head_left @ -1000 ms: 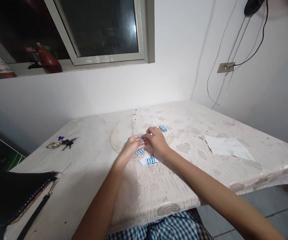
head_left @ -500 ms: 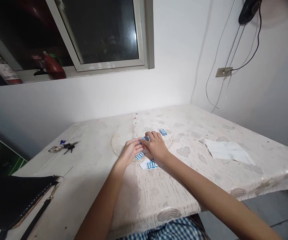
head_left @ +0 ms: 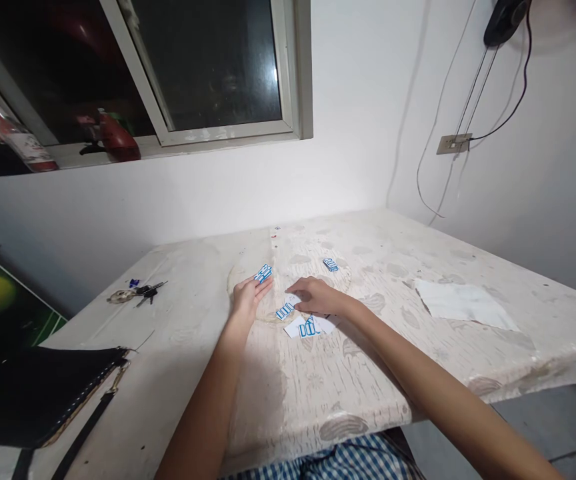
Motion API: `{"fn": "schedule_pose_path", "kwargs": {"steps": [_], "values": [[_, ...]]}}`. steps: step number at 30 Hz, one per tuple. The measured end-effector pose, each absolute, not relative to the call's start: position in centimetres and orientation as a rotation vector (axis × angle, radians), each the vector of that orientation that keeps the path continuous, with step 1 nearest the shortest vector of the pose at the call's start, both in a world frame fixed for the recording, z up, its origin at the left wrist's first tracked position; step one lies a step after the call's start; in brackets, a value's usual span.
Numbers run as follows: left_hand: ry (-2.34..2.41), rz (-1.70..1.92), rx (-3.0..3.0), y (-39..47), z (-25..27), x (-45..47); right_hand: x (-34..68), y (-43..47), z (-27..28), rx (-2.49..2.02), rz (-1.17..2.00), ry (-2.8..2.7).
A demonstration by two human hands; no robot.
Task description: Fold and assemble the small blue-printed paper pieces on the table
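Observation:
My left hand [head_left: 251, 295] grips a small bunch of white cards with blue printed outlines [head_left: 263, 273], fanned slightly above its fingers. My right hand [head_left: 317, 296] is low over the table, thumb and forefinger apart. Between and beneath its fingertips lies a pale card [head_left: 294, 300]; whether the fingers touch it I cannot tell. Just in front are a blue-outlined card [head_left: 285, 311] and another larger blue-printed card [head_left: 309, 327], overlapping white pieces. Farther back sits a small stack of blue-printed cards [head_left: 330, 265].
A patterned cover lies over the table [head_left: 368, 373]. At the right is a white cloth or paper sheet [head_left: 463, 303]. Keys [head_left: 145, 291] and a black pouch [head_left: 43, 393] with a strap lie at the left. The wall and window stand behind.
My hands have separated. The left moved a little left with the blue-printed cards, while the right let go of them and came down beside the loose cards.

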State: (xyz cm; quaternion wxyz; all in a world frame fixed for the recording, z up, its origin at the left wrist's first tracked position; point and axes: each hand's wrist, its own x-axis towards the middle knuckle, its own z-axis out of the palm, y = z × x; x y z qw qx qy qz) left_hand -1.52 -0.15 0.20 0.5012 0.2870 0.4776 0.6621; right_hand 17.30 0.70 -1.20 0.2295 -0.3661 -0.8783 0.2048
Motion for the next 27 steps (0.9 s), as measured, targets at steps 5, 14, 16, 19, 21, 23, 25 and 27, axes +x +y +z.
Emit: {"fn": "schedule_pose_path", "kwargs": {"steps": [5, 14, 16, 19, 21, 23, 25, 27], "values": [[1.169, 1.547, 0.72, -0.4, 0.0, -0.7, 16.4, 0.7, -1.5, -1.052, 0.58, -2.34], [1.191, 1.512, 0.751, -0.2, 0.0, -0.8, 15.5, 1.1, -2.8, -1.0, 0.546, -2.147], [1.214, 1.48, 0.784, -0.3, 0.0, -0.7, 15.7, 1.6, -2.9, -0.997, 0.569, -2.03], [1.25, 1.378, 0.869, -0.7, 0.1, -0.3, 16.3, 2.1, -2.5, -1.022, 0.481, -1.86], [1.258, 1.296, 0.925, -1.0, 0.2, 0.0, 16.5, 2.0, -2.2, -1.0, 0.403, -1.817], [1.248, 1.229, 0.97, -1.3, 0.4, 0.5, 16.5, 1.6, -2.1, -0.937, 0.351, -1.854], [1.237, 1.174, 1.0, -1.6, 0.5, 0.9, 16.3, 1.0, -2.0, -0.869, 0.291, -1.934], [1.205, 1.138, 1.021, -1.6, 0.5, 1.1, 16.0, 0.5, -1.9, -0.846, 0.209, -2.035]]}}
